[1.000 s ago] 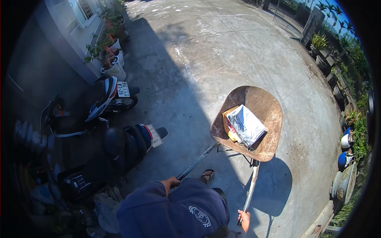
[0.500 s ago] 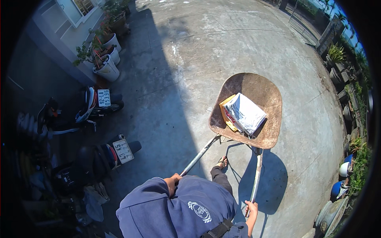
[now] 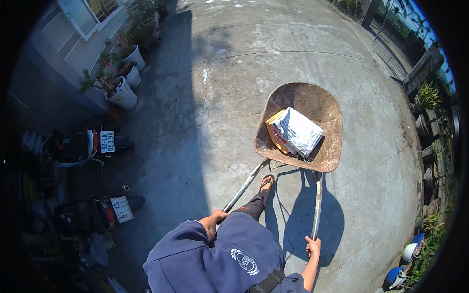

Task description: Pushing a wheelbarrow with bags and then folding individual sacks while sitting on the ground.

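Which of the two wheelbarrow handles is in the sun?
The handle held by the right hand; it lies over sunlit concrete, while the left hand's handle runs toward the shade.

A rusty wheelbarrow [image 3: 303, 127] stands at one o'clock on the concrete yard [image 3: 220, 97], carrying a silver-grey sack [image 3: 299, 131]. The left hand [image 3: 218, 217] grips its left handle, the right hand [image 3: 312, 244] its right. Potted plants [image 3: 122, 78] stand at ten o'clock.

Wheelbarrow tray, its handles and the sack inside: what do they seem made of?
Wheelbarrow tray: likely steel, brown rusty matte surface. Handles: seemingly metal tube, grey, sunlit sheen. Sack: probably woven plastic or coated paper, glossy and creased, yellow underneath.
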{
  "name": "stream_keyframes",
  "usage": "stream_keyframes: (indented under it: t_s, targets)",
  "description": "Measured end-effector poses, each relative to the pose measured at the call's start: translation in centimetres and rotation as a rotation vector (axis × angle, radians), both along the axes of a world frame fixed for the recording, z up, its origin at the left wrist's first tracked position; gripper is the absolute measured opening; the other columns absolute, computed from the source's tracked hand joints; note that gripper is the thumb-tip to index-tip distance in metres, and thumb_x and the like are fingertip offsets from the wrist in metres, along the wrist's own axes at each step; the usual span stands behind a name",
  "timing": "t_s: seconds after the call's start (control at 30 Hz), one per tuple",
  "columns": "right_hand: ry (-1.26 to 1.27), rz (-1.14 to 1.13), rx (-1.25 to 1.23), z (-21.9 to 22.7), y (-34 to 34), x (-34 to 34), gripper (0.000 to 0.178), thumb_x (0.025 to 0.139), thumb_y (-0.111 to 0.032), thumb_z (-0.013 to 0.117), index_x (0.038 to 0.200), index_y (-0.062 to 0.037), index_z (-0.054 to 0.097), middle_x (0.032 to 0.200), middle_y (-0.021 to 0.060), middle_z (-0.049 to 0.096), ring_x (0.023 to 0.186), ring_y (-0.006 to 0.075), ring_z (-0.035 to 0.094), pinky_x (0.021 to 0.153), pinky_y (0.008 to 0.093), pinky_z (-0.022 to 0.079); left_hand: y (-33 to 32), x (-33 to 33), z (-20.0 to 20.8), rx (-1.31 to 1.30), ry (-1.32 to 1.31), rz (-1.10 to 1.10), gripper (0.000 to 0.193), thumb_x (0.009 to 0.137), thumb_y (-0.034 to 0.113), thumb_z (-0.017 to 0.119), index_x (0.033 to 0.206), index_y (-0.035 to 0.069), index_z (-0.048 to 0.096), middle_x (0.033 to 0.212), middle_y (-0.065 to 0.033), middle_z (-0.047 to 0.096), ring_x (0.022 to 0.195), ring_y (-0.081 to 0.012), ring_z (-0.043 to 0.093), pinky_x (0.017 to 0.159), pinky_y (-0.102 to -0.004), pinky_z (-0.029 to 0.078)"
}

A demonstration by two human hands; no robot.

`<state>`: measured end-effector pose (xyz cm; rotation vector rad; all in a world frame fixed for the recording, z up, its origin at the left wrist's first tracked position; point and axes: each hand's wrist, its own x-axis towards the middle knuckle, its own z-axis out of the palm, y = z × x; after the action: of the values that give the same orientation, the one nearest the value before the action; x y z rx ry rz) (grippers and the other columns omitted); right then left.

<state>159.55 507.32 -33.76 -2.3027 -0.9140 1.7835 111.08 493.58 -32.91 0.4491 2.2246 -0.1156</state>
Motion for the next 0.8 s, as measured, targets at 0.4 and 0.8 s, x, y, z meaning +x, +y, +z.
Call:
stream_keyframes:
  t_s: [0.4,0.8]
  targets:
    - [0.012,0.075,-0.153,0.1,34.9,-4.4,0.02,0.075,-0.012,0.068,0.071,-0.0048,0.049,0.053,0.0038,0.049,0.039,0.0138,0.048,0.036,0.0301,0.043,30.9,-4.1,-0.6,-0.059,-0.162,0.226,0.024,0.06,0.025,0.067,0.07,0.003,0.063,0.061,-0.0087,0.059,0.05,-0.0197,0.058,0.044,-0.0328,0.046]
    - [0.007,0.179,-0.229,-2.1,72.2,-9.0,0.019,0.075,-0.011,0.067,0.07,-0.0052,0.049,0.053,0.0027,0.049,0.041,0.0121,0.049,0.038,0.0289,0.043,63.2,-5.6,-1.1,-0.101,-0.122,0.191,0.032,0.064,0.026,0.064,0.078,-0.002,0.065,0.067,-0.0109,0.063,0.054,-0.0208,0.061,0.047,-0.0337,0.048]
